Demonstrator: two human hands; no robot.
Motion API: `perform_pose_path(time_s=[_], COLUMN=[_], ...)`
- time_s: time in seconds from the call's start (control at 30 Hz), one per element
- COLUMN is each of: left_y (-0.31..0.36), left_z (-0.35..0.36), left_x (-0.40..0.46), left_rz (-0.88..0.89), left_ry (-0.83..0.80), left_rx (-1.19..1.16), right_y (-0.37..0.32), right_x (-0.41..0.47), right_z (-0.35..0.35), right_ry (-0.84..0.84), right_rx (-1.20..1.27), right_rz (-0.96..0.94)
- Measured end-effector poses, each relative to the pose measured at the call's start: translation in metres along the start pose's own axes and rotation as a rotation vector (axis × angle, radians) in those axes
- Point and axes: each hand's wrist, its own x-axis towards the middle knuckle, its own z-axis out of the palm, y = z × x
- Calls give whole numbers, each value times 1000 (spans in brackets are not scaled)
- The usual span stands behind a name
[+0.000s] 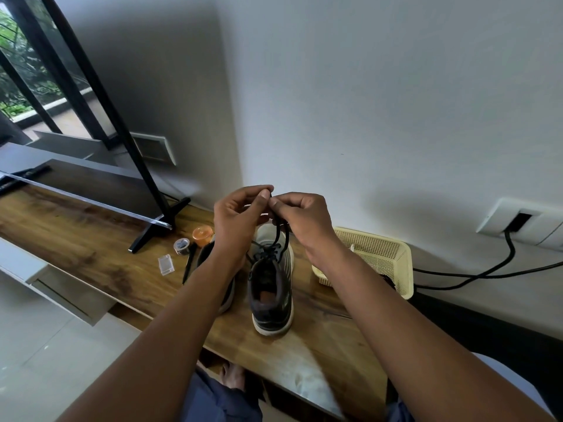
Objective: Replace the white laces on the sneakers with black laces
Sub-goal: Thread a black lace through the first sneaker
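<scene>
A dark grey sneaker (270, 287) with a white sole stands on the wooden table (91, 248), heel toward me. A black lace (278, 236) is threaded through its eyelets, and both ends rise from them. Above the toe, my left hand (236, 220) and my right hand (304, 222) meet, each pinching the black lace between thumb and forefinger. A second dark sneaker (227, 292) stands to the left, mostly hidden behind my left forearm.
A cream plastic basket (380, 254) sits right of the sneaker, something dark inside. Left of the shoes lie a black pen (189, 263), a clear small box (166, 264), a tape roll (182, 246) and an orange tub (202, 234). A TV stand foot (158, 226) is behind. Cables (487, 272) run along the wall.
</scene>
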Motion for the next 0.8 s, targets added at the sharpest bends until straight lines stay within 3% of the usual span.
perform_pose_path(time_s=[0.13,0.23,0.47,0.8], left_y=[-1,-3,-43,-65], left_z=[-4,-11,-46,-42], left_x=[0,4,10,9], left_rz=[-37,-4,-238,-194], left_ry=[-31,-130,-602,-581], left_rx=[-23,96,821,882], right_y=[0,-2,-8,4], right_x=[0,2,3,9], right_z=[0,0,1,6], right_ry=[11,31,9,-14], right_rx=[-21,-7,55,-220], right_rz=[-12,-7,-38,-163])
